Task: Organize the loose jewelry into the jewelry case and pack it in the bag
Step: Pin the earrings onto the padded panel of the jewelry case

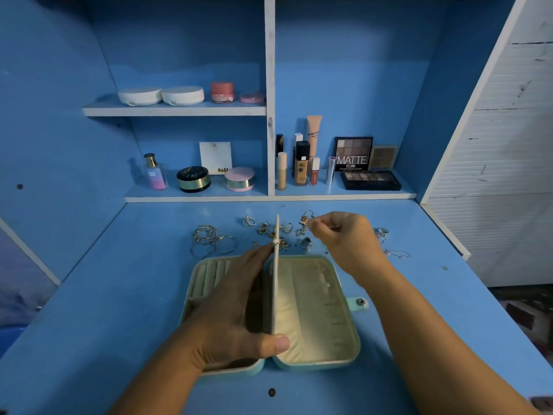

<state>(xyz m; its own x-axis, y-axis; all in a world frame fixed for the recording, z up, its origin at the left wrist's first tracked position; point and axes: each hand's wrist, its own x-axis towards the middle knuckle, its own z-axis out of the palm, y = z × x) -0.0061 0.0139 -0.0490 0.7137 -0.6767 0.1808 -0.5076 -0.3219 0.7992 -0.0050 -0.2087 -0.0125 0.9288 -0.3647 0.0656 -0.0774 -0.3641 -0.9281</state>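
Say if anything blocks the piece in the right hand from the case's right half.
Nothing visible does. The right hand pinches the jewelry piece just beyond the case; the left hand holds the divider upright, clear.

One jewelry case, two white compacts, one perfume bottle, two round powder jars

The desk and shelf are blue, white-edged; the jewelry case at lower centre is mint green, cream-lined; the palette at centre right is black.
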